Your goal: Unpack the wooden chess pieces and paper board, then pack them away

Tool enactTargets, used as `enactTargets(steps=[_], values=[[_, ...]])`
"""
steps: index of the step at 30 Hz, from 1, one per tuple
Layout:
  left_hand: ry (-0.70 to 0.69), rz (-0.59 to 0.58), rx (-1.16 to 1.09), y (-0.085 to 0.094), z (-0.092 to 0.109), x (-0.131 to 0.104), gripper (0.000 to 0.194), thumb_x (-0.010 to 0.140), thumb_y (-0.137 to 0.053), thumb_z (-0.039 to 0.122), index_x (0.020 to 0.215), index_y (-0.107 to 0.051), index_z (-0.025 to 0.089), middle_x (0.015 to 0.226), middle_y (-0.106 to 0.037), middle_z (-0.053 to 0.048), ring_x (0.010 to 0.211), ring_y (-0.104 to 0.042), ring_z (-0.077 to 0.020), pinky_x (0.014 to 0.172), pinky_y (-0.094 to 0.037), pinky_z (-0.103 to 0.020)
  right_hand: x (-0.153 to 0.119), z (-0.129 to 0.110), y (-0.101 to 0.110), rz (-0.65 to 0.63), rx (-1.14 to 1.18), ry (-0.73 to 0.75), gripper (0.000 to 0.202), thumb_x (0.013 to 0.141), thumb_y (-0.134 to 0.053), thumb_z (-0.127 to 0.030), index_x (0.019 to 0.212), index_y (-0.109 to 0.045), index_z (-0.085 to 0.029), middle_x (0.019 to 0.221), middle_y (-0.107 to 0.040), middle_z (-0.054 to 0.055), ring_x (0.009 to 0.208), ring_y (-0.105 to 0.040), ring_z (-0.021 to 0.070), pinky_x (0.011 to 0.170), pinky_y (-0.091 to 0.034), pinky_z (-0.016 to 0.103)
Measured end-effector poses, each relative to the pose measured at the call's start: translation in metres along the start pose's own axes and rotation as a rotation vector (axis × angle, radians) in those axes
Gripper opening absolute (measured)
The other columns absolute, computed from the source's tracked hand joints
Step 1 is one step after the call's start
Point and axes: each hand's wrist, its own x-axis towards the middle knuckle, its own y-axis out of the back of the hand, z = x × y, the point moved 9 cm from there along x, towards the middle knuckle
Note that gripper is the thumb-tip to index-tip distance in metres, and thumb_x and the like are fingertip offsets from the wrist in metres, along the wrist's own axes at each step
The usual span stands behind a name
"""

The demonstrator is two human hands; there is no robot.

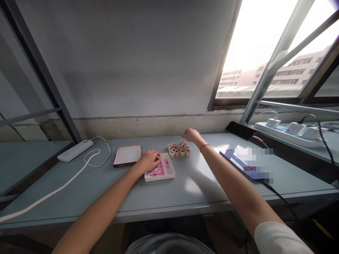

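My left hand (pixel 148 162) rests over the left rear part of a shallow white box (pixel 160 179). Its fingers are closed around a round Chinese chess piece (pixel 159 156), whose marked top shows at the fingertips. Inside the box lies a sheet with red board lines (pixel 162 169). Behind the box, several cream-coloured Chinese chess pieces (pixel 182 152) stand close together, some apparently stacked, with dark or red characters on top. Just right of and above that cluster is my right hand (pixel 193 135), its fingers curled closed. Whatever they may hold is hidden.
A box lid (pixel 129 154) with a dark red side lies left of the box. Farther left is a white power strip (pixel 75 150) with its cable. A tablet (pixel 243 165) lies on the right, and a dark phone-like slab (pixel 240 130) leans near the metal post.
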Motion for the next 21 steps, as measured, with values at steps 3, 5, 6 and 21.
enactTargets(steps=[3, 5, 6, 21], values=[[-0.001, 0.004, -0.001, -0.001, -0.001, -0.001, 0.034, 0.086, -0.046, 0.033, 0.113, -0.059, 0.015, 0.103, -0.064, -0.01, 0.093, -0.056, -0.0246, 0.081, -0.044, -0.034, 0.008, 0.007, -0.023, -0.177, -0.071, -0.064, 0.031, 0.071, -0.058, -0.04, 0.084, -0.067, -0.013, 0.083, -0.065, 0.014, 0.076, -0.061, 0.0237, 0.06, -0.043, 0.028], [-0.009, 0.005, 0.006, -0.002, -0.001, -0.002, 0.034, 0.087, -0.045, 0.033, 0.112, -0.059, 0.015, 0.103, -0.064, -0.01, 0.093, -0.057, -0.0245, 0.082, -0.044, -0.035, 0.01, 0.005, -0.033, -0.219, -0.085, -0.092, 0.034, 0.069, -0.059, -0.041, 0.087, -0.067, -0.013, 0.083, -0.065, 0.014, 0.077, -0.062, 0.0236, 0.062, -0.044, 0.029], [-0.012, 0.003, 0.011, -0.002, -0.001, -0.002, 0.034, 0.087, -0.045, 0.033, 0.112, -0.059, 0.015, 0.104, -0.063, -0.01, 0.094, -0.057, -0.0245, 0.083, -0.044, -0.035, 0.011, 0.003, -0.035, -0.218, -0.09, -0.102, 0.034, 0.068, -0.06, -0.039, 0.088, -0.067, -0.012, 0.083, -0.065, 0.014, 0.077, -0.062, 0.0236, 0.063, -0.045, 0.03], [-0.005, 0.053, -0.064, 0.005, 0.0, -0.002, 0.046, 0.083, -0.051, 0.042, 0.122, -0.053, 0.016, 0.114, -0.059, -0.011, 0.106, -0.054, -0.0266, 0.089, -0.042, -0.036, -0.031, -0.059, 0.014, -0.03, 0.193, 0.176, 0.024, 0.069, -0.063, -0.024, 0.089, -0.066, -0.012, 0.07, -0.068, 0.009, 0.064, -0.063, 0.0183, 0.053, -0.044, 0.023]])
